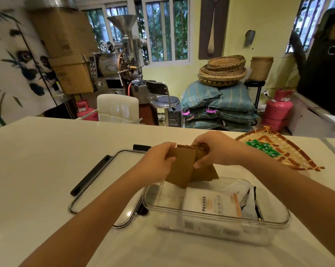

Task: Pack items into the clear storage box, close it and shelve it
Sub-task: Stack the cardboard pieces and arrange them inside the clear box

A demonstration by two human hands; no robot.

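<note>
A clear storage box (218,226) stands open on the white table, right of centre. White printed packets (209,205) and a dark-edged pouch (253,207) lie inside it. Both hands hold a bunch of brown paper bags (184,168) above the box's far left corner. My left hand (159,160) grips the front bag's upper left. My right hand (214,151) pinches the bunch from the right, thumb on the front. The box's clear lid (97,187), with black latches, lies flat on the table to the left, partly hidden by my left forearm.
A woven bamboo tray (290,158) with several green sachets (263,148) lies on the table at the far right. Behind the table stand a white chair (117,107), a stool, stacked sacks, a coffee roaster and pink gas cylinders.
</note>
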